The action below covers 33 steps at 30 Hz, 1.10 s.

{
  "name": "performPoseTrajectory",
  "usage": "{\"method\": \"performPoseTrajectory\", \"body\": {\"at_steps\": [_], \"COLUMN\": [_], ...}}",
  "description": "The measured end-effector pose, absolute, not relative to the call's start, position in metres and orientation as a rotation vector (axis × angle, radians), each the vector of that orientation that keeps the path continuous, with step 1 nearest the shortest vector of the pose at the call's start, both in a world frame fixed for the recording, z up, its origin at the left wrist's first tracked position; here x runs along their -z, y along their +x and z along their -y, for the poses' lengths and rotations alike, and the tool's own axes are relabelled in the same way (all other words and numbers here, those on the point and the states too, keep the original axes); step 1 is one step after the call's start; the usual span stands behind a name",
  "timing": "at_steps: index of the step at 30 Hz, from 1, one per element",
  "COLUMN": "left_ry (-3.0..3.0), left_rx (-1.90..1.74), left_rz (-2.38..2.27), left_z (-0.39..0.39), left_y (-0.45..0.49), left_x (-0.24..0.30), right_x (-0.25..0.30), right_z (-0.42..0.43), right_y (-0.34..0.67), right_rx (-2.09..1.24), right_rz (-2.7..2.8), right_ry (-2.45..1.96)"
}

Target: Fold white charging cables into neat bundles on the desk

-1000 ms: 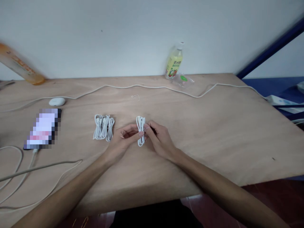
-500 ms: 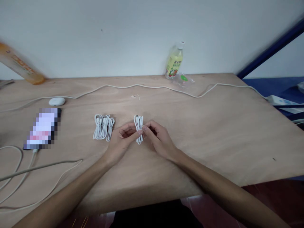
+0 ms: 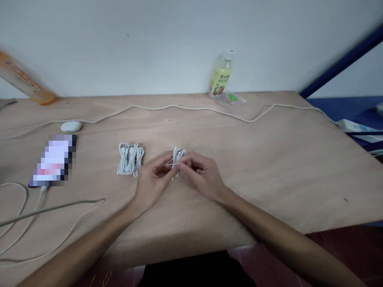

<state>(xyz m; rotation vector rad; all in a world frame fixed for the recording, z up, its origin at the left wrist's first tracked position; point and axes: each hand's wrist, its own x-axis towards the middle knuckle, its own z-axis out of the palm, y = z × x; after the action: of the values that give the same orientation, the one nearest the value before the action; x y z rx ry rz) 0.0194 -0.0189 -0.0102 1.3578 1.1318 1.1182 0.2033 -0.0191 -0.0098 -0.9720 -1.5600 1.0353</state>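
A small coiled white cable (image 3: 178, 156) is pinched between my left hand (image 3: 152, 181) and my right hand (image 3: 201, 174), just above the wooden table (image 3: 269, 167). Fingertips of both hands meet at the coil's middle, and its lower part is hidden behind them. To the left of my left hand, a bundle of coiled white cables (image 3: 130, 159) lies flat on the table.
A phone (image 3: 54, 159) with a cable plugged in lies at the left, a white oval case (image 3: 71, 126) behind it. A long white cord (image 3: 191, 108) crosses the back. A drink bottle (image 3: 220, 75) stands by the wall, an orange bottle (image 3: 24, 81) far left.
The coil has tilted and sunk lower between my fingers. Both hands have closed in over it and shifted slightly to the right.
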Motion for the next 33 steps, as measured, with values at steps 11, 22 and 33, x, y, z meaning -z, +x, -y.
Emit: {"method": "performPoseTrajectory", "body": {"at_steps": [11,22,33], "left_ry": [1.111,0.734,0.871], "left_rx": [-1.062,-1.006,-0.975], "left_rz": [-1.016,-0.681,-0.72], "left_z": [0.014,0.016,0.019], "left_y": [0.02,0.023,0.025], "left_x": [0.008,-0.001,0.0], "right_x": [-0.001,-0.005,0.002], "right_z": [0.009,0.005,0.005], "right_y": [0.215,0.219,0.217], "right_rx": [-0.908,-0.419,-1.164], "right_rz": [1.192,1.882,1.444], "right_ry": [-1.168,-1.902,-1.083]}}
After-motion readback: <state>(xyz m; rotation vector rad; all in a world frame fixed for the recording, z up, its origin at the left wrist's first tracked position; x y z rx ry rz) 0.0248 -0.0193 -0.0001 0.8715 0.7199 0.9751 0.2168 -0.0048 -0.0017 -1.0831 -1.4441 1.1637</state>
